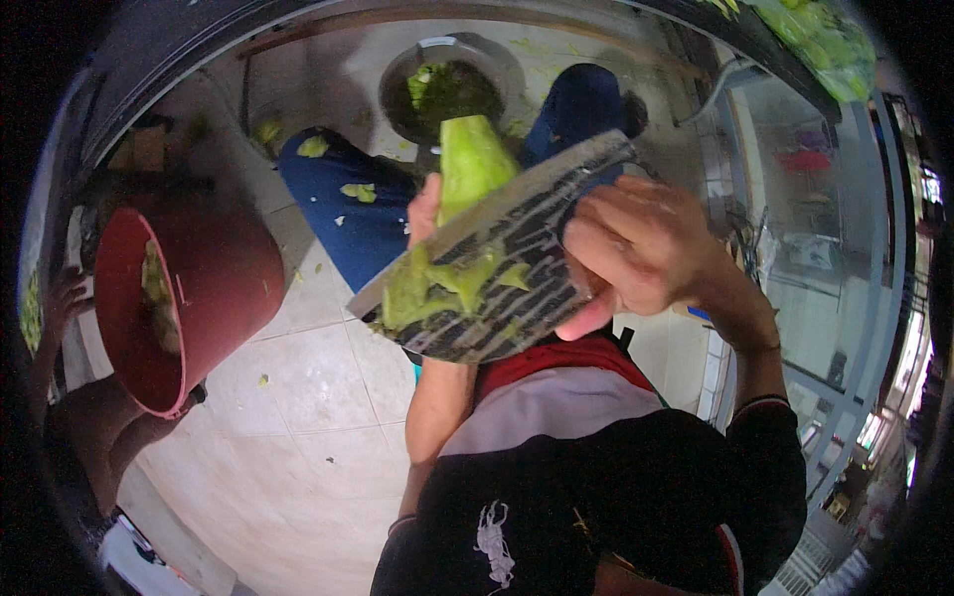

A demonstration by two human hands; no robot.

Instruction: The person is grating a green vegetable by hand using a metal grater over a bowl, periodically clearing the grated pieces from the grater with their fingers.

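Note:
My right hand (pixel 633 246) grips a broad cleaver (pixel 540 287) at its right end, with the blade slanting down to the left. Strips of green peel (pixel 462 287) cling to the near face of the blade. Behind the blade, my left hand (pixel 425 208) holds a pale green, peeled-looking vegetable (pixel 475 160) whose cut end points up and away from me. The blade's upper edge crosses in front of the vegetable, and whether they touch is unclear. Most of my left hand is hidden by the cleaver.
A dark basin (pixel 387 97) with green scraps stands on the tiled floor (pixel 320 380) between my knees. At left, a red bucket (pixel 231 276) is tilted and contains scraps, near another person's arm (pixel 89 432). Green produce in a plastic bag (pixel 827 48) sits at upper right.

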